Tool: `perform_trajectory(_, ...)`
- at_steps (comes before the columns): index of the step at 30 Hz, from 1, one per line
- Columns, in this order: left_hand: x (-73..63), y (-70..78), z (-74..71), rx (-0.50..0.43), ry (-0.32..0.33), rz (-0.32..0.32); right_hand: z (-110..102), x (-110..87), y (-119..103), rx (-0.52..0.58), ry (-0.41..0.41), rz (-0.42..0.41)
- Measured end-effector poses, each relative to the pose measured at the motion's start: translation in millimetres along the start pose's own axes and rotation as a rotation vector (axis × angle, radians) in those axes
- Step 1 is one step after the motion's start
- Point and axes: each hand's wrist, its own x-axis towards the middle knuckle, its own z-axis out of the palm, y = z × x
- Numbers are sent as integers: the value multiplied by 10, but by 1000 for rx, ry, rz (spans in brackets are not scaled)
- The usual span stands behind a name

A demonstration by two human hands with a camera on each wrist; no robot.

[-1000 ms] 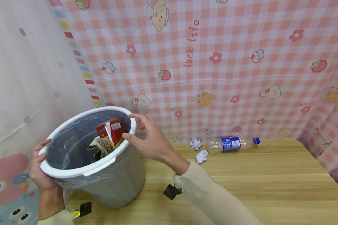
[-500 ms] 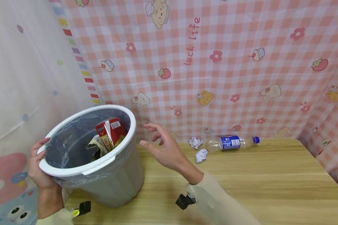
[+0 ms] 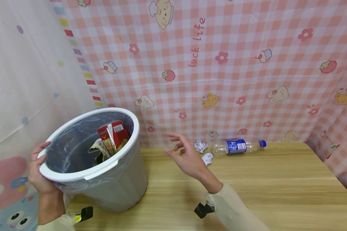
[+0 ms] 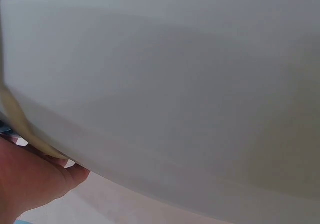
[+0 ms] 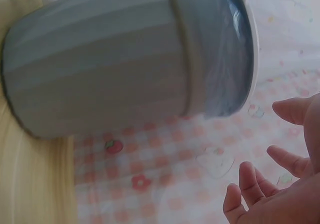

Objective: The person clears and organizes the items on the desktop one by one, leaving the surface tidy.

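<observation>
A grey trash can (image 3: 118, 189) with a white rim and a clear liner stands tilted toward the left on the table. Inside it lie a red box (image 3: 117, 134) and a crumpled wrapper (image 3: 99, 150). My left hand (image 3: 41, 175) grips the rim at the left side, fingers hooked over it; the left wrist view shows the can's wall filling most of the picture beside that hand (image 4: 40, 184). To the right of the can, my right hand (image 3: 188, 158) hovers with fingers loosely bent and nothing in them. Just beyond it are two crumpled paper balls (image 3: 200, 146), one partly covered by the hand.
A clear plastic bottle (image 3: 236, 146) with a blue label and cap lies on its side at the table's back edge. The wooden table (image 3: 263, 186) meets a pink checkered cloth (image 3: 234, 73) behind it, and a white patterned cloth (image 3: 26, 83) hangs at the left.
My right hand has left the trash can's rim and moved right, toward the paper balls. My left hand keeps its hold on the rim, and the can has barely shifted.
</observation>
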Motion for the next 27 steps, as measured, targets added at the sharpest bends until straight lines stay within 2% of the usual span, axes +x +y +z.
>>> perform_trajectory(6, -2, -2, 1, -2, -2, 6, -118, -34, 223, -24, 29, 40)
perform_trajectory(27, 3, -1, -7, -10, -23, 6, -491, -94, 1220, -90, 226, 300)
